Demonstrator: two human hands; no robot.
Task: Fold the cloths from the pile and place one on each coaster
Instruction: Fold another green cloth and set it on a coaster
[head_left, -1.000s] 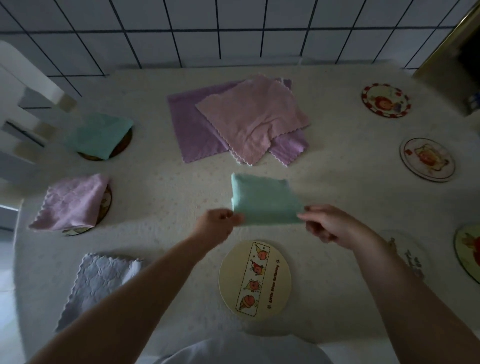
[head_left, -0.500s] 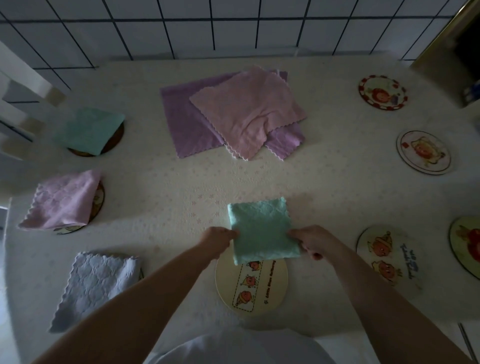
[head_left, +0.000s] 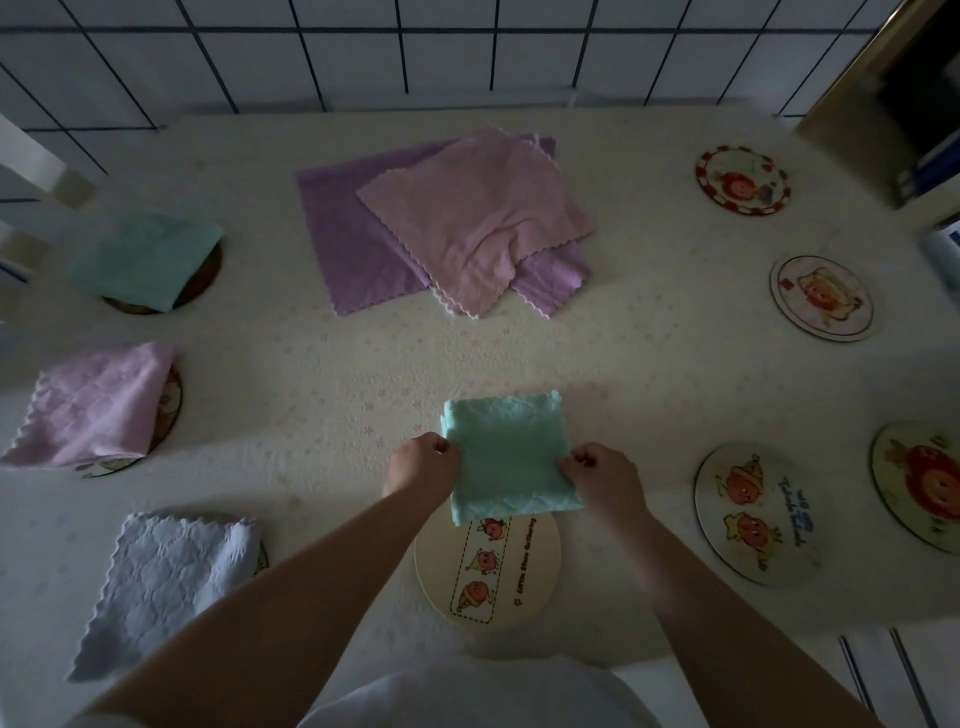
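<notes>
A folded teal cloth is held by its two side edges, my left hand pinching the left edge and my right hand the right. Its near edge overlaps the far rim of a cream coaster printed with fruit figures, right in front of me. The pile sits at the back middle: a pink cloth lies on a purple cloth. On the left, three coasters carry folded cloths: teal, pink and pale blue-white.
Several bare round coasters lie along the right side: red-rimmed, cream, fruit-printed and one at the frame edge. A tiled wall runs behind the table. A white chair back stands at the far left.
Both hands have brought the teal cloth nearer to me and lower, from above the table's middle to the far rim of the front coaster. The grip on both edges is unchanged.
</notes>
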